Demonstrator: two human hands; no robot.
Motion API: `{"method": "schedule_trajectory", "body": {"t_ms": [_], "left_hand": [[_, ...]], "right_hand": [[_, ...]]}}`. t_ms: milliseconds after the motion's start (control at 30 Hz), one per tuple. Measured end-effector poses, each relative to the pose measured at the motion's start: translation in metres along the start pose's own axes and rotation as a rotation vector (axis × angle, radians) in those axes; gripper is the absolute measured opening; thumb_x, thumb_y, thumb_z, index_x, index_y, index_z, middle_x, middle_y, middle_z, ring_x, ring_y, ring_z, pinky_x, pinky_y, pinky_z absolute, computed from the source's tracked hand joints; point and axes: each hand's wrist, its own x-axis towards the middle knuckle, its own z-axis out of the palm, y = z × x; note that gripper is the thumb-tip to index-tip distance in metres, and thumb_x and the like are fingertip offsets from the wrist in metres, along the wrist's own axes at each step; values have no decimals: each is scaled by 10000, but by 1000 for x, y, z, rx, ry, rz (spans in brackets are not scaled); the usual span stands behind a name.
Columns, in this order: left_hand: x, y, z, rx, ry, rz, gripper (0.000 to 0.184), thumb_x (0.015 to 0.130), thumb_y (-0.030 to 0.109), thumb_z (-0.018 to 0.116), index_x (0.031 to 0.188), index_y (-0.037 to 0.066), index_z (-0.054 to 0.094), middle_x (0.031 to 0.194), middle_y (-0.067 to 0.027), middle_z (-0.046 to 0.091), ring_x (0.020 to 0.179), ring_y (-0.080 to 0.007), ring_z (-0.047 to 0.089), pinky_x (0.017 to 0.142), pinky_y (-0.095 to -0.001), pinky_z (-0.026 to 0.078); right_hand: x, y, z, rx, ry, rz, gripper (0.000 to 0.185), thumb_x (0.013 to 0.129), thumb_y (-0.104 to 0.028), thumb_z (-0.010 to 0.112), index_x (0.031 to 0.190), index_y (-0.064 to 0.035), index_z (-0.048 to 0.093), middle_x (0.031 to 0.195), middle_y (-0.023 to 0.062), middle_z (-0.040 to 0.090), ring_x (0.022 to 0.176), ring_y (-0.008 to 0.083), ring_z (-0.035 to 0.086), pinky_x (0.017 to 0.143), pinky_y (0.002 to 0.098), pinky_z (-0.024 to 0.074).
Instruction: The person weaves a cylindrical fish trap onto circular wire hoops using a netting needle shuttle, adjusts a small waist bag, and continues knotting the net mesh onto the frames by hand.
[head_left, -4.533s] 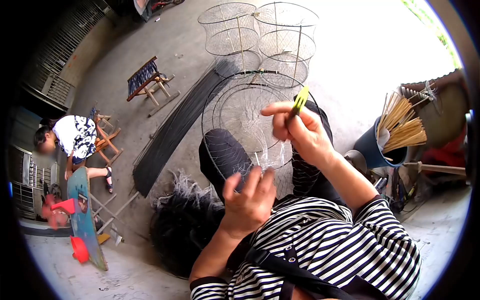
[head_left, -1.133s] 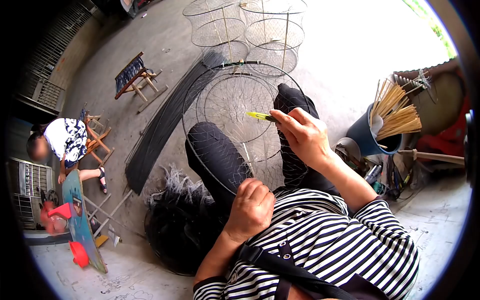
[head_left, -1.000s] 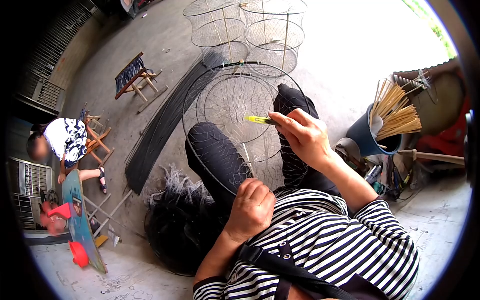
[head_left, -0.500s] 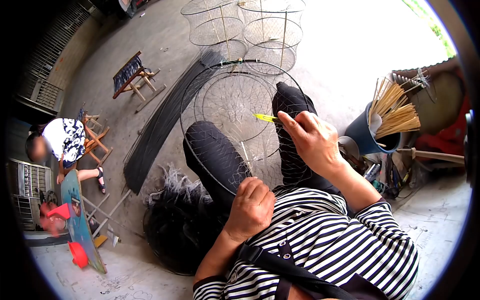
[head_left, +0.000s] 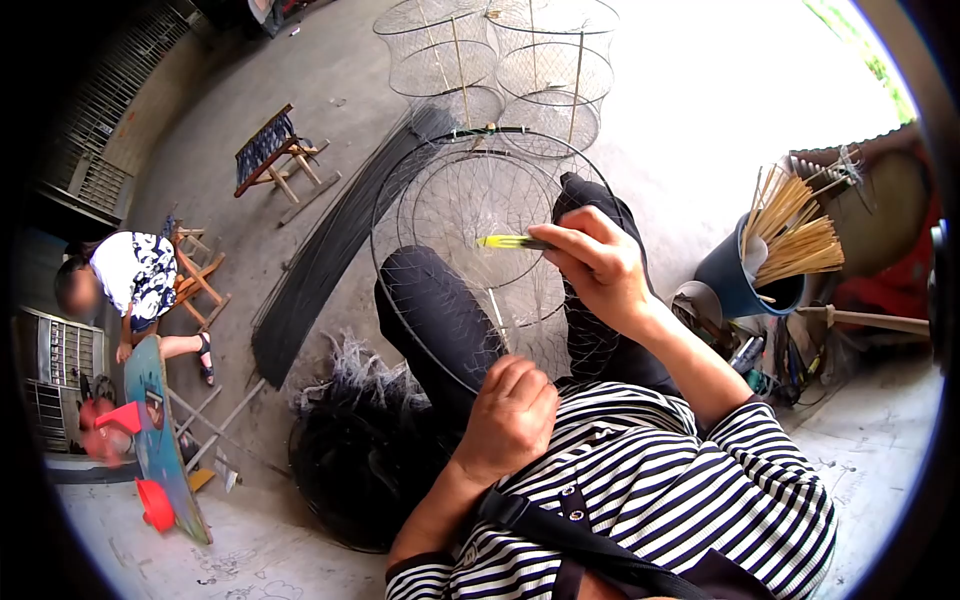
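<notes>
A round net cage (head_left: 383, 265) with dark wire hoops and thin mesh lies across my lap, between and over my knees. My left hand (head_left: 515, 410) is closed at its near edge, fingers curled on the mesh by the rim; the exact pinch is hidden. My right hand (head_left: 603, 268) holds a yellow netting needle (head_left: 508, 242) above the mesh, its tip pointing left. Any thread running from the needle is too fine to make out. A pale stick (head_left: 496, 308) shows inside the cage, just above my left hand.
Several finished-looking net cages (head_left: 550, 75) stand ahead. A bundle of black rods (head_left: 330, 245) lies on the floor at left. A blue bucket (head_left: 722, 268) of bamboo sticks (head_left: 795, 235) stands right. Folding stools (head_left: 265, 155), a tilted board (head_left: 160, 430) and a seated person (head_left: 130, 275) are left.
My right hand has moved slightly down and the netting needle has shifted left over the mesh. My left hand keeps its place at the rim. The view has shifted a little.
</notes>
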Motion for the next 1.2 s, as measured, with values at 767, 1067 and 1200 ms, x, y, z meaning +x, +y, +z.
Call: {"method": "schedule_trajectory", "body": {"t_ms": [767, 1067, 1200], "left_hand": [[-4, -5, -34, 567, 111, -11, 120, 772, 143, 750, 819, 81, 658, 1036, -58, 558, 1073, -263, 517, 1012, -443, 422], [3, 10, -33, 699, 64, 235, 45, 778, 98, 717, 805, 73, 691, 1102, -57, 607, 1163, -255, 513, 1042, -442, 423], [18, 8, -46, 722, 260, 96, 35, 823, 144, 734, 809, 129, 706, 1348, -127, 576, 1321, -360, 444, 1131, -614, 287]], "right_hand": [[19, -16, -66, 424, -47, -36, 196, 876, -191, 725, 1003, -47, 686, 994, 65, 665, 969, 216, 600, 863, 380, 471], [23, -63, -26, 594, -257, 109, 602, 918, -299, 709, 1446, -108, 489, 918, 30, 594, 852, 171, 578, 748, 329, 479], [18, -58, -36, 344, -168, 146, 268, 888, -159, 728, 1129, -56, 671, 1233, 171, 600, 1074, 305, 603, 921, 404, 486]]}}
